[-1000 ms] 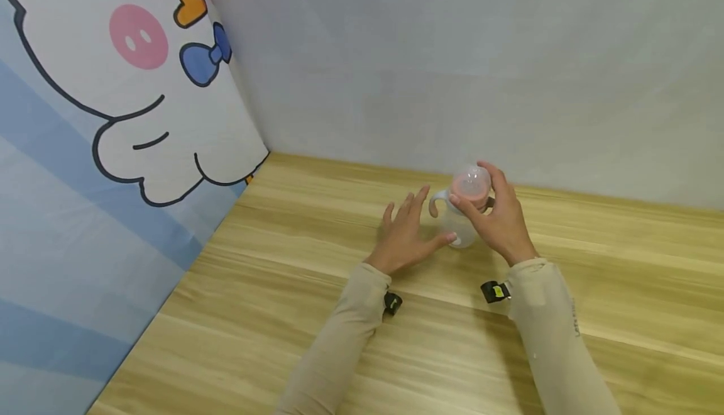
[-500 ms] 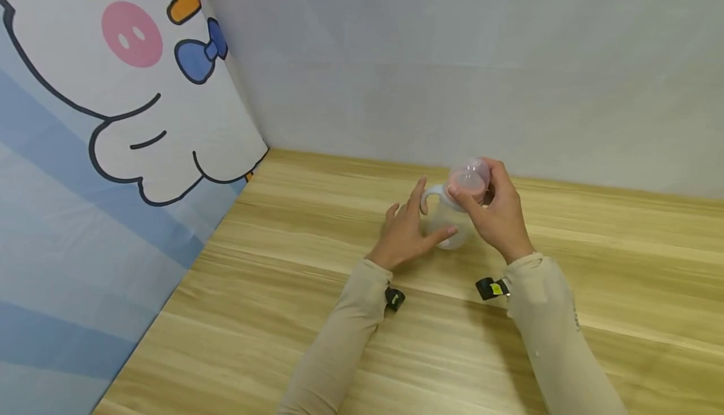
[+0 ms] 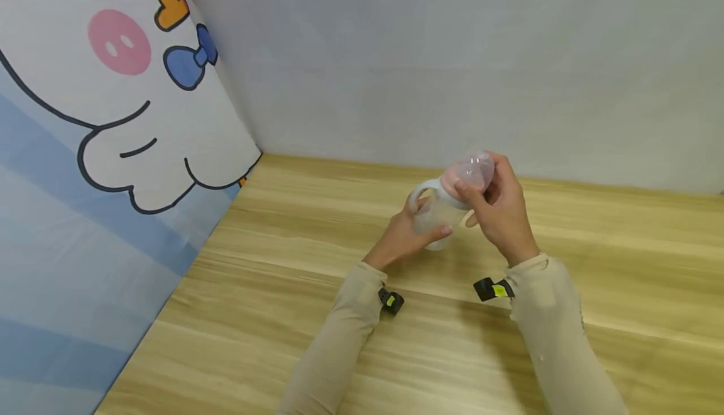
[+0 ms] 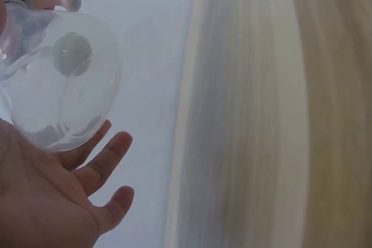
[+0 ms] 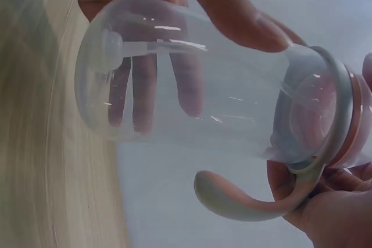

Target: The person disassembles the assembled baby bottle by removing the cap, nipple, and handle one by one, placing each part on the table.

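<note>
A clear baby bottle [image 3: 444,212] with a pink collar, a translucent dome cap [image 3: 479,166] and two pale curved handles is held tilted, its top leaning right. My right hand [image 3: 507,217] grips it at the collar and cap, thumb in front. Lower down, my left hand [image 3: 398,239] holds the see-through body, with the thumb on one side and the fingers behind it. The right wrist view shows those fingers through the wall, and a straw with a round weighted end [image 5: 111,52] inside. One handle [image 5: 250,204] curves out beside the right hand.
The wood-grain table [image 3: 254,314] stretches beneath both arms. A pale grey backdrop [image 3: 396,69] stands behind it. To the left hangs a cloth with a cartoon print [image 3: 113,107]. Each wrist carries a small black strap piece.
The bottle has gone from nearly upright to tilted, its base swung left. My left hand, beside the bottle earlier, has come round its body. The right hand has kept its grip at the top.
</note>
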Action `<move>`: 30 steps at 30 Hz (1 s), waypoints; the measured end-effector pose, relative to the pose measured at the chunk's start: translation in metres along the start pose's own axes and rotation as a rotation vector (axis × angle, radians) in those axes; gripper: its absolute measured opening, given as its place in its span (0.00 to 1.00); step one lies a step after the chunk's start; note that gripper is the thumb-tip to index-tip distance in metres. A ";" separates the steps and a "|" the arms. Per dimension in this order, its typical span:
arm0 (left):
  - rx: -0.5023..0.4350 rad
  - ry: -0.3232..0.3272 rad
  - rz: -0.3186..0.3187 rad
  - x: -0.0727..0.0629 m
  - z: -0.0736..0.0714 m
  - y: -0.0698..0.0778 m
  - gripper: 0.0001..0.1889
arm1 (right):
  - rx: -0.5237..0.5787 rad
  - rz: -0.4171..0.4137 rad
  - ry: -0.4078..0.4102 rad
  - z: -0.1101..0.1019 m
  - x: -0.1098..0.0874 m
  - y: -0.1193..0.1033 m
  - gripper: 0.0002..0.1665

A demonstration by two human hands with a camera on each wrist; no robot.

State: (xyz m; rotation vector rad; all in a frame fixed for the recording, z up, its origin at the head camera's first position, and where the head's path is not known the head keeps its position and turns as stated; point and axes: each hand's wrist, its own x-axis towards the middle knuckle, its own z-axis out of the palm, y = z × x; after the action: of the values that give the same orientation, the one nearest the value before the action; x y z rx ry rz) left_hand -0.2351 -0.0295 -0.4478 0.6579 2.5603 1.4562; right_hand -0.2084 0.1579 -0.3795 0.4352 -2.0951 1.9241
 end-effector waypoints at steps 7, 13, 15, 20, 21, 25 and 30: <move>-0.179 0.018 0.054 -0.005 -0.001 -0.001 0.37 | 0.122 0.009 -0.028 0.000 -0.001 0.000 0.25; -0.265 0.027 0.071 -0.006 -0.002 0.001 0.48 | 0.184 0.003 -0.075 0.000 -0.004 0.001 0.26; -0.279 0.017 0.058 -0.007 -0.002 0.002 0.51 | 0.177 0.006 -0.090 0.001 -0.005 0.002 0.27; -0.326 -0.002 0.041 -0.011 0.000 0.006 0.52 | 0.163 0.011 -0.105 0.001 -0.006 0.001 0.27; -0.327 0.000 0.033 -0.012 0.000 0.006 0.50 | 0.165 0.009 -0.102 0.002 -0.007 0.001 0.27; -0.313 0.013 0.049 -0.013 0.002 0.011 0.36 | 0.191 -0.027 -0.026 0.006 -0.008 0.002 0.24; -0.170 0.072 0.101 -0.012 0.007 0.017 0.23 | 0.131 -0.059 0.174 0.013 -0.007 0.001 0.22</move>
State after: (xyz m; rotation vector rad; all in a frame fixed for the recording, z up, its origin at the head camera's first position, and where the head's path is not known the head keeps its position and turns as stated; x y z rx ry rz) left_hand -0.2167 -0.0220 -0.4385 0.7311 2.4501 1.7373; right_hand -0.2023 0.1451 -0.3845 0.3387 -1.8363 1.9947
